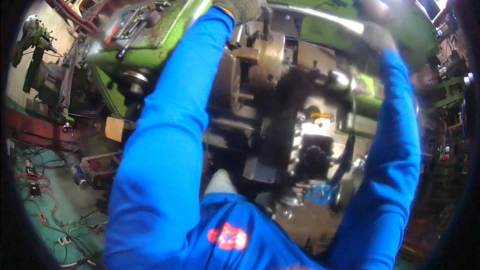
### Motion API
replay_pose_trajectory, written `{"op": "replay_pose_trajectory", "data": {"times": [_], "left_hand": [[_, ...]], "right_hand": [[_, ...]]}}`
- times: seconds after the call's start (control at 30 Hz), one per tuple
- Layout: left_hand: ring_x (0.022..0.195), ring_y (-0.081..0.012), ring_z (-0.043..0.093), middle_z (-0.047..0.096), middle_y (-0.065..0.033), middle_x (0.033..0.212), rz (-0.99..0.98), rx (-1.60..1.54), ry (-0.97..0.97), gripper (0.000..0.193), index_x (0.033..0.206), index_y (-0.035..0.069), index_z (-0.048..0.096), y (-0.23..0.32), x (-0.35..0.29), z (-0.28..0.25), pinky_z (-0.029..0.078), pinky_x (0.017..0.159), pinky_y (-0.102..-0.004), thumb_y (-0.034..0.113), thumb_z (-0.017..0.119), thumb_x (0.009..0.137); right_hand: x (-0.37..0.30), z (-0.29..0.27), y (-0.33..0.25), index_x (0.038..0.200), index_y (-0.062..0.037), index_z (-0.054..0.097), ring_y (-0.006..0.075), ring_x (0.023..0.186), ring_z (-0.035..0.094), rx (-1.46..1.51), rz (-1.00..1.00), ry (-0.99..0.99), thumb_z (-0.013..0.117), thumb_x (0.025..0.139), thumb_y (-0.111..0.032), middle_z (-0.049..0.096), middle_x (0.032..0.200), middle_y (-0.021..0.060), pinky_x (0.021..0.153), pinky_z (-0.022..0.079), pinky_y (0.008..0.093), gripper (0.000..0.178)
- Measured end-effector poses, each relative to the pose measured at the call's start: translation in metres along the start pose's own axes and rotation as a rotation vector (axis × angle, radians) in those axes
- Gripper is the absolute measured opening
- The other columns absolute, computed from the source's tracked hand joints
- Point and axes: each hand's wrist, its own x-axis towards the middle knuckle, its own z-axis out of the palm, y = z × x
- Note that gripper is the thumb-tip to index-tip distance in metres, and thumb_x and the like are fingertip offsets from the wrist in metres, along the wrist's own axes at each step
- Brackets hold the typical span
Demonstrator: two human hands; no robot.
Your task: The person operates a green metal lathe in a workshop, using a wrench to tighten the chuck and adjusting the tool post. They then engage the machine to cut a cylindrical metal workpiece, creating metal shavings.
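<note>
A long, shiny metal bar [320, 16] runs across the top of the lathe, slanting down to the right. My left hand [239, 4], in a grey knit glove, is closed at the bar's left end; its fingers are partly hidden. At the other end my right hand [378, 37], also gloved and smeared by motion, wraps round the bar. Just below the bar's left end, a short dark upright piece [267, 20] stands over the lathe chuck [270, 60]. Whether the bar is joined to that piece I cannot tell.
The green headstock [165, 50] carries several loose tools [132, 27] on its top. Right of the chuck sits the carriage with a tool post [317, 125] and a lever [345, 155]. Cables [55, 215] lie on the green floor at left. Another machine [42, 50] stands beyond.
</note>
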Motion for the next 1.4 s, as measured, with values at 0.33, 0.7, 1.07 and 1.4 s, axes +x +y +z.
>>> {"op": "replay_pose_trajectory", "data": {"times": [0.33,0.7,1.07,1.4], "left_hand": [[0.102,-0.0354,0.068,0.072,-0.0159,0.109,0.083,-0.017,0.058,0.038,0.113,0.019,0.074,0.010,0.001,-0.002,0.054,0.089,-0.0463,0.037,0.062,0.082],[0.097,-0.0346,0.072,0.074,-0.0163,0.102,0.064,-0.069,0.185,0.030,0.103,0.015,0.077,0.019,-0.015,-0.002,0.057,0.085,-0.0489,0.029,0.057,0.086],[0.096,-0.0364,0.071,0.074,-0.0168,0.100,0.247,-0.124,0.136,0.033,0.101,0.014,0.077,0.018,-0.020,-0.019,0.056,0.086,-0.0482,0.032,0.060,0.080],[0.097,-0.0372,0.070,0.073,-0.0181,0.101,0.235,-0.187,0.127,0.032,0.101,0.014,0.075,0.006,-0.029,-0.013,0.054,0.087,-0.0487,0.032,0.058,0.081]], "right_hand": [[-0.030,-0.012,0.002,0.125,-0.0002,0.065,0.0378,0.113,0.065,-0.195,-0.072,0.038,0.050,0.086,-0.077,0.066,0.121,0.0247,0.099,0.050,0.0474,0.087],[-0.026,0.014,0.027,0.122,-0.0061,0.066,0.0356,0.116,0.063,0.065,0.024,0.234,0.063,0.089,-0.061,0.066,0.120,0.0173,0.097,0.051,0.0469,0.064],[-0.200,0.023,0.028,0.128,-0.0112,0.064,0.0285,0.120,0.060,0.273,0.317,0.509,0.076,0.084,-0.045,0.060,0.133,0.0130,0.103,0.048,0.0402,0.057],[-0.069,-0.014,0.006,0.135,-0.0095,0.059,0.0377,0.129,0.052,0.130,-0.011,0.344,0.068,0.088,-0.053,0.057,0.137,0.0197,0.109,0.041,0.0450,0.064]]}}
